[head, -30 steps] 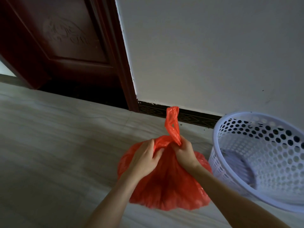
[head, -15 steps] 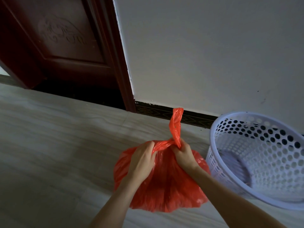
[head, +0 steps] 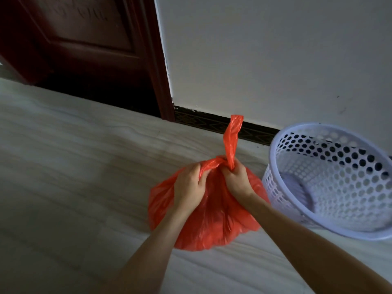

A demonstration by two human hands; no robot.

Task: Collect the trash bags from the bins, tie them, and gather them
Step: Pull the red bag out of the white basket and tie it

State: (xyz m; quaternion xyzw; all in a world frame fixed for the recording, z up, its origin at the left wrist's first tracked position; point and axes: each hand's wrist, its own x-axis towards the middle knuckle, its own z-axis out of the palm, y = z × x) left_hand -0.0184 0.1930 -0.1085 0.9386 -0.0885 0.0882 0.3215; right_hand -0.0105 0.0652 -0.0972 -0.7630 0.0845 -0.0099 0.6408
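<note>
Pale tiled floor lay open to the left. White perforated plastic bin, bag out, stood just right of the orange plastic trash bag on the floor. Both hands together at its neck: left hand gripped gathered plastic, right hand pinched the upright tail. Since a second ago, the tail rose straighter; I judged the knot tightening.

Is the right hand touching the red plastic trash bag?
Touching. The head view shows the right hand pinching the twisted neck of the red plastic trash bag, its fingers curled round the upright strip.
</note>
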